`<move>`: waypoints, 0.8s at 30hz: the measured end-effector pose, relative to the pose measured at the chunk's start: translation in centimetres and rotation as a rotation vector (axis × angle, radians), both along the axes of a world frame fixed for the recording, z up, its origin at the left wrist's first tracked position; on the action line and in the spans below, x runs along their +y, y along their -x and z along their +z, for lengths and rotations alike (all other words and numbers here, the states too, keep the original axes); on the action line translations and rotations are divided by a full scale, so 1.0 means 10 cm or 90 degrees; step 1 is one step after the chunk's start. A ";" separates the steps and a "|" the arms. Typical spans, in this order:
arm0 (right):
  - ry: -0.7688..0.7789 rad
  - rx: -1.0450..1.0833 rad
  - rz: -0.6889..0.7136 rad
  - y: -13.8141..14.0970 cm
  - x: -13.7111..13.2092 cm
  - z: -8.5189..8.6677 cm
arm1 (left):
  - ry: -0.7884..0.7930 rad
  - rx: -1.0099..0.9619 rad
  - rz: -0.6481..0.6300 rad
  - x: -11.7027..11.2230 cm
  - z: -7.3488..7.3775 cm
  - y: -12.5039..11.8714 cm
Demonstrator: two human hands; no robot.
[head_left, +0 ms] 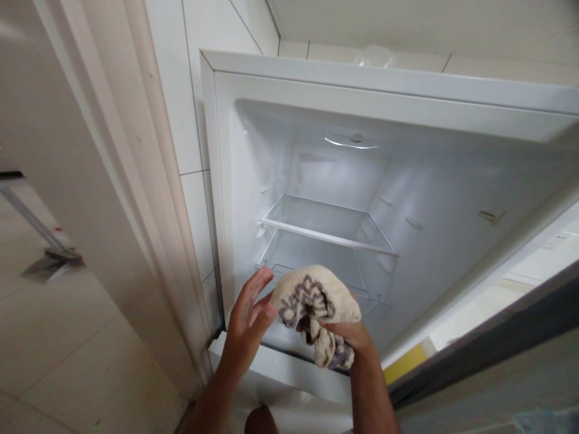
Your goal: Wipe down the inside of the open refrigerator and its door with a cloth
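Note:
A bunched beige cloth (337, 295) with a dark pattern is held in front of the open fridge (224, 181). My right hand (355, 334) grips it from the right, and its fingers are partly hidden by the folds. One crumpled end hangs below that hand. At the cloth's left edge is my left hand (248, 310), its fingers apart and curved; the fingertips are close to the fabric, and I cannot tell whether they touch it. Beyond the cloth, inside the fridge, are a glass shelf (330, 223) and a lower wire rack (368, 295).
A door frame (149, 181) stands close on the left. On the right the fridge door (488, 343) is swung open, with a yellow item (404, 363) by its inner side. A clear plastic thing (375, 56) lies on top of the fridge. A dustpan (52, 264) is on the floor at far left.

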State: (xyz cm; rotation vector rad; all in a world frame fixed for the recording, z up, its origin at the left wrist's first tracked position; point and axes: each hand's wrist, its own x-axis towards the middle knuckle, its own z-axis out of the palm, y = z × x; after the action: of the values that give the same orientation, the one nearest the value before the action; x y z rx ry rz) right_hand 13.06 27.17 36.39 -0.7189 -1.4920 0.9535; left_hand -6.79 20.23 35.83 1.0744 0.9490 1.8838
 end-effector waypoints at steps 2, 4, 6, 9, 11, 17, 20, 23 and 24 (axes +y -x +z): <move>-0.079 -0.120 0.078 -0.01 -0.02 0.13 | 0.034 -0.031 -0.108 0.02 0.02 0.02; -0.179 -0.217 0.060 0.03 -0.04 0.21 | 0.073 -0.075 -0.165 0.00 0.01 0.01; -0.277 -0.263 0.000 0.08 -0.05 0.23 | 0.102 -0.146 -0.170 -0.03 -0.03 -0.03; -0.394 -0.301 -0.046 0.19 -0.08 0.18 | 0.127 -0.244 -0.153 -0.10 -0.13 -0.12; -0.448 -0.316 -0.072 0.26 -0.12 0.14 | 0.123 -0.283 -0.156 -0.13 -0.21 -0.18; -0.450 -0.295 -0.161 0.50 -0.23 0.02 | 0.127 -0.401 -0.282 -0.05 -0.34 -0.24; -0.433 -0.295 -0.133 0.55 -0.25 -0.01 | 0.234 -0.480 -0.295 0.00 -0.31 -0.20; -0.412 -0.295 -0.054 0.54 -0.27 -0.02 | 0.343 -0.532 -0.323 0.02 -0.26 -0.16; -0.402 -0.293 -0.032 0.52 -0.28 -0.03 | 0.367 -0.538 -0.332 0.03 -0.24 -0.15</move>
State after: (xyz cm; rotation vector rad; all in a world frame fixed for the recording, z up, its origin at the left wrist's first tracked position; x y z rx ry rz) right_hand 7.84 24.42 36.13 -0.5165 -2.0278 0.2355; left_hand -5.27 20.53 33.42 0.1023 0.5617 1.2887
